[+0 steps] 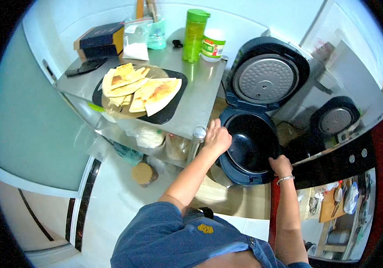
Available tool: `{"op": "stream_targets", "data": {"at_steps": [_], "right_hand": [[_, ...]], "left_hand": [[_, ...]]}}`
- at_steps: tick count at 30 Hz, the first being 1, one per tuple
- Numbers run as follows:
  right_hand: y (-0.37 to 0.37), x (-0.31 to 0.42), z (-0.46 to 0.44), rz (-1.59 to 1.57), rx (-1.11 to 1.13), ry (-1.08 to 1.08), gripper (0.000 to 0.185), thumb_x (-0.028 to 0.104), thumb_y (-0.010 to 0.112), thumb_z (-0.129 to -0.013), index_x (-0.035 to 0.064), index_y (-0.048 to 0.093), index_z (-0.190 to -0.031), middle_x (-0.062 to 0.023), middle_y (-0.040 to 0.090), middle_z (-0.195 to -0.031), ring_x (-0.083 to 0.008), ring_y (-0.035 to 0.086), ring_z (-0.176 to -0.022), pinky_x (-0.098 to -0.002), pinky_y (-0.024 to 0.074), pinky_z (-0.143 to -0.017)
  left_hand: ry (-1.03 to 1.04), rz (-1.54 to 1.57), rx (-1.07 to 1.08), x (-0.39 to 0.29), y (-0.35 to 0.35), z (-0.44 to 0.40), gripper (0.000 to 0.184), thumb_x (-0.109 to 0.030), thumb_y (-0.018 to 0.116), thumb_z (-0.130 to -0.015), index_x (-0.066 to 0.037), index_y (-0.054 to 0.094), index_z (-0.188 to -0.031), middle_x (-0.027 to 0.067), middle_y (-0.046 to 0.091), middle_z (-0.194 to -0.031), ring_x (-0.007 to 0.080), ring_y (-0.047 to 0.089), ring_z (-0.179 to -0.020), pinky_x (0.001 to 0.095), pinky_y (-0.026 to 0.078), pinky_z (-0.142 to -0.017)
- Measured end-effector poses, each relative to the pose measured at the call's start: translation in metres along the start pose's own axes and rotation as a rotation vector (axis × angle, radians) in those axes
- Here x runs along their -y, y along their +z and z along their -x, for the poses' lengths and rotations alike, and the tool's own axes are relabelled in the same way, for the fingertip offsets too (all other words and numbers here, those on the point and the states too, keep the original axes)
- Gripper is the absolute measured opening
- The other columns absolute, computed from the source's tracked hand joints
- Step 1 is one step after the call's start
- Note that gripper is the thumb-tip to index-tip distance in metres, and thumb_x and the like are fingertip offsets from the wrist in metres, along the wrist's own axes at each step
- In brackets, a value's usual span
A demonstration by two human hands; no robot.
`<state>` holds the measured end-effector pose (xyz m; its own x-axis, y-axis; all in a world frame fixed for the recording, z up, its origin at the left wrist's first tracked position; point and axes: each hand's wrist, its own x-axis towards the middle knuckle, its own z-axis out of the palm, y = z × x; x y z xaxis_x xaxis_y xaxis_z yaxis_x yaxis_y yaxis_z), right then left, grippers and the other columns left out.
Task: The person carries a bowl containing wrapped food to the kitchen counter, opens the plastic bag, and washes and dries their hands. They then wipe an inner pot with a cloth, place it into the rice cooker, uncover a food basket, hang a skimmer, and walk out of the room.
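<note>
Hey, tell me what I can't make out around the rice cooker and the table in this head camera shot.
All in the head view:
- Left hand's exact contact with the rice cooker: covered by the hand itself.
- Right hand's full grip: partly hidden by its own back.
- Middle of the black tray: under the flatbreads.
- Jar's small print: too small.

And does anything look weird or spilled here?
Nothing really stands out. The rice cooker is open, but its lid looks unbroken; the bread pieces are just heaped unevenly over the black tray. I see no spill.
</note>
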<state>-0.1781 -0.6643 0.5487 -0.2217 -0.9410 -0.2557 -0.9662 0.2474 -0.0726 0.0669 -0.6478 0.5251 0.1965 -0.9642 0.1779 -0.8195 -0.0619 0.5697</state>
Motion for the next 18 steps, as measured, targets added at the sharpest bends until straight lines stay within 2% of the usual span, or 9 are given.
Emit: {"op": "stream_targets", "data": {"at_steps": [1, 2, 6, 8, 10, 12, 14, 16, 18], "right_hand": [[-0.001, 0.003, 0.005, 0.035, -0.067, -0.036, 0.045, 0.042, 0.052, -0.07, -0.0013, 0.059, -0.08, -0.022, 0.057, -0.083, -0.0338, 0.057, -0.078, -0.0384, 0.046, -0.068], [-0.002, 0.005, 0.011, 0.069, -0.137, -0.06, 0.046, 0.044, 0.051, -0.071, -0.0005, 0.059, -0.078, -0.0213, 0.058, -0.082, -0.0339, 0.057, -0.078, -0.039, 0.0461, -0.068], [-0.006, 0.01, 0.029, 0.027, -0.201, 0.003, 0.045, 0.043, 0.044, -0.077, 0.0015, 0.06, -0.07, -0.0195, 0.059, -0.077, -0.0342, 0.058, -0.072, -0.0389, 0.0471, -0.063], [-0.018, 0.008, 0.05, -0.021, -0.196, 0.009, 0.044, 0.041, 0.041, -0.08, 0.0016, 0.06, -0.074, -0.0199, 0.058, -0.074, -0.0329, 0.058, -0.068, -0.0391, 0.0475, -0.06], [-0.007, -0.012, 0.063, -0.163, -0.274, -0.077, 0.04, 0.035, 0.039, -0.081, 0.0015, 0.059, -0.074, -0.0206, 0.057, -0.072, -0.0318, 0.058, -0.065, -0.0402, 0.0473, -0.058], [0.004, -0.035, 0.09, -0.194, -0.25, -0.259, 0.034, 0.028, 0.038, -0.081, 0.0019, 0.058, -0.074, -0.0205, 0.057, -0.072, -0.0322, 0.058, -0.064, -0.041, 0.0467, -0.057], [0.029, -0.06, 0.123, -0.266, -0.091, -0.208, 0.029, 0.022, 0.037, -0.08, 0.0019, 0.057, -0.073, -0.0197, 0.057, -0.07, -0.0343, 0.057, -0.064, -0.0414, 0.0455, -0.059], [0.049, -0.079, 0.155, -0.465, 0.173, -0.121, 0.034, 0.029, 0.036, -0.084, -0.0004, 0.053, -0.079, -0.0199, 0.056, -0.067, -0.0315, 0.057, -0.065, -0.0399, 0.0444, -0.061], [0.071, -0.098, 0.19, -0.49, 0.239, -0.044, 0.026, 0.022, 0.037, -0.08, 0.0002, 0.05, -0.085, -0.0225, 0.056, -0.077, -0.035, 0.055, -0.076, -0.0426, 0.0421, -0.066]], "left_hand": [[-0.006, -0.039, -0.018, -0.001, 0.003, -0.001, 0.028, -0.021, 0.049, -0.067, 0.004, 0.06, -0.075, 0.0189, 0.041, -0.113, 0.0299, 0.037, -0.105, 0.0425, 0.033, -0.084], [0.038, -0.074, -0.083, -0.002, 0.004, 0.0, 0.023, -0.015, 0.047, -0.066, 0.004, 0.06, -0.071, 0.0177, 0.045, -0.098, 0.0301, 0.039, -0.097, 0.042, 0.035, -0.08], [0.054, -0.148, -0.027, 0.0, 0.005, -0.001, 0.027, -0.022, 0.048, -0.071, 0.002, 0.061, -0.074, 0.0172, 0.047, -0.098, 0.0281, 0.041, -0.098, 0.0401, 0.036, -0.08], [0.044, -0.221, -0.035, -0.007, -0.003, 0.004, 0.031, -0.029, 0.05, -0.074, 0.0, 0.06, -0.077, 0.0179, 0.048, -0.099, 0.0291, 0.042, -0.098, 0.0406, 0.037, -0.08], [0.083, -0.29, -0.066, -0.015, -0.012, 0.012, 0.033, -0.032, 0.051, -0.076, 0.0, 0.057, -0.081, 0.0181, 0.048, -0.103, 0.0308, 0.043, -0.098, 0.0422, 0.037, -0.08], [0.246, -0.255, -0.227, -0.019, -0.014, 0.021, 0.027, -0.026, 0.053, -0.076, 0.0, 0.053, -0.082, 0.0186, 0.047, -0.104, 0.0331, 0.044, -0.096, 0.042, 0.037, -0.08], [0.466, -0.086, -0.293, -0.037, -0.021, 0.035, 0.021, -0.021, 0.051, -0.077, -0.001, 0.051, -0.081, 0.0191, 0.048, -0.102, 0.0347, 0.045, -0.092, 0.0398, 0.037, -0.078], [0.552, 0.167, -0.122, -0.068, -0.027, 0.054, 0.015, -0.017, 0.051, -0.077, -0.002, 0.05, -0.079, 0.0177, 0.051, -0.095, 0.0338, 0.047, -0.087, 0.038, 0.038, -0.074], [0.693, 0.306, -0.033, -0.097, -0.019, 0.075, 0.013, -0.016, 0.05, -0.078, -0.003, 0.052, -0.079, 0.0135, 0.055, -0.079, 0.0291, 0.052, -0.07, 0.0353, 0.042, -0.062]]}}
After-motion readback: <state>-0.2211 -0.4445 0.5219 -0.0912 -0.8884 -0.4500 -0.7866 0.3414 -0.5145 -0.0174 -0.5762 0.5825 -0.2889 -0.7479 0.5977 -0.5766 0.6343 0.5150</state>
